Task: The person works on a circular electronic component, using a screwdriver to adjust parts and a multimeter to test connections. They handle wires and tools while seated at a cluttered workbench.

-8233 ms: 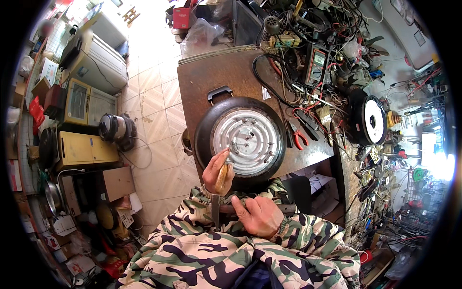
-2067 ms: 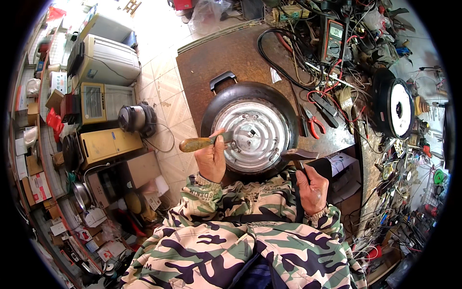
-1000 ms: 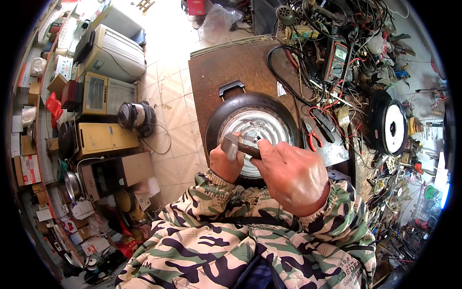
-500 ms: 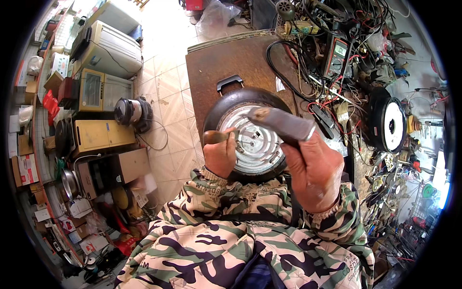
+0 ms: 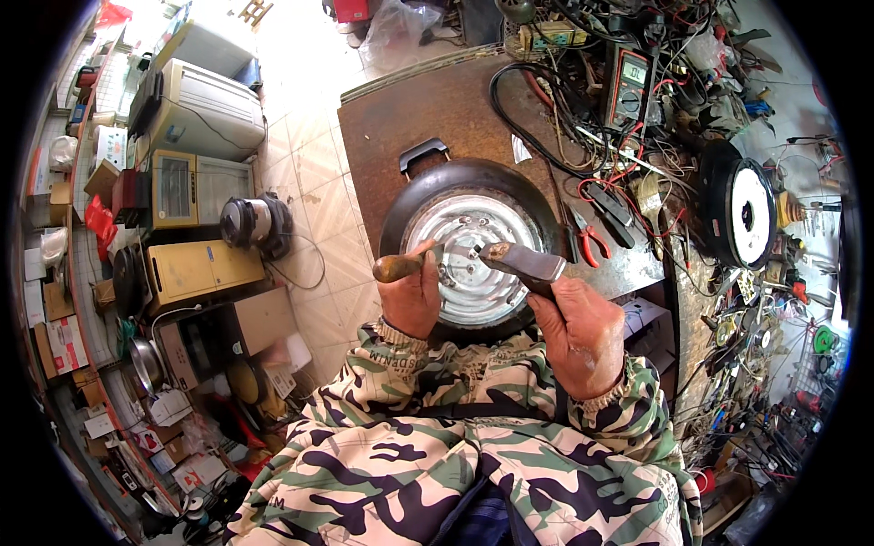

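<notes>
An upturned black pan (image 5: 525,194) lies before me, its silver underside (image 5: 473,305) ringed with curved ridges and small studs. My left hand (image 5: 411,302) is closed round a tool with a worn wooden handle (image 5: 398,267), its thin metal shaft pointing right over the ridged metal. I cannot tell whether it is a screwdriver or a chisel. A hammer (image 5: 526,262) is gripped in my right hand (image 5: 581,337). Its head hangs over the right part of the underside, close to the shaft's end. The black side handle (image 5: 424,151) sticks out at the pan's far edge.
The pan rests on a rusty brown bench top (image 5: 391,118). To its right lie red-handled pliers (image 5: 592,244), black cable (image 5: 496,96) and a multimeter (image 5: 629,84). A black round part with a white disc (image 5: 751,214) stands farther right. A cooker-like appliance (image 5: 253,221) sits on the floor at left.
The hammer has come down and away from my view, nearer the wooden-handled tool. My left hand keeps its hold. The whole view has shifted a little, and the red-handled pliers now show.
</notes>
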`<state>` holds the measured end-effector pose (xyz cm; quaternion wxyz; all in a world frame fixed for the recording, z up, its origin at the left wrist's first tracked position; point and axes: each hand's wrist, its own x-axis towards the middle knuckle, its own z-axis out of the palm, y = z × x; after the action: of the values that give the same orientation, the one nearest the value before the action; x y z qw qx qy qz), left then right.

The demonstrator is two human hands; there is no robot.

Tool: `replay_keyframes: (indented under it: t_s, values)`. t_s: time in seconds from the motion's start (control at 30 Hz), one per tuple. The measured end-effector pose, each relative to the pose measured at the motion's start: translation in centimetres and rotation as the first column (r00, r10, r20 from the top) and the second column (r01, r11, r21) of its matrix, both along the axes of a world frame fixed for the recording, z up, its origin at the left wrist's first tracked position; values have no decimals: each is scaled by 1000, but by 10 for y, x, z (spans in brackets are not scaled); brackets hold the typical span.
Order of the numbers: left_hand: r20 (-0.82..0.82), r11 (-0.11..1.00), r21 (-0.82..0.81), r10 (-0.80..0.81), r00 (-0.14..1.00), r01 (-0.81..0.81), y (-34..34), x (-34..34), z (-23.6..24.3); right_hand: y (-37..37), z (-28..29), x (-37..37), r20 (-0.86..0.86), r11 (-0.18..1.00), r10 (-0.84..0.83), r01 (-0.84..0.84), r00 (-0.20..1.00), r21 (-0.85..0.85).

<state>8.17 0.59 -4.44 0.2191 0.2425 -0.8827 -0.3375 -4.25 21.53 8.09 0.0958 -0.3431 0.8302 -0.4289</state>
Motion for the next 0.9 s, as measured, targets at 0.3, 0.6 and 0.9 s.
replay_keyframes:
  t_s: [0.3, 0.6, 0.9]
  values:
    - [29, 996, -61, -58, 998, 59, 6, -9, 15, -20, 18, -3, -137, 995, 94, -95, 986, -4]
    - [1, 788, 613, 74, 997, -59, 6, 9, -25, -40, 55, -5, -266, 950, 311, -288, 912, 121]
    - [0, 989, -49, -141, 990, 141, 1, 3, -14, -34, 54, -1, -444, 970, 235, -235, 865, 56]
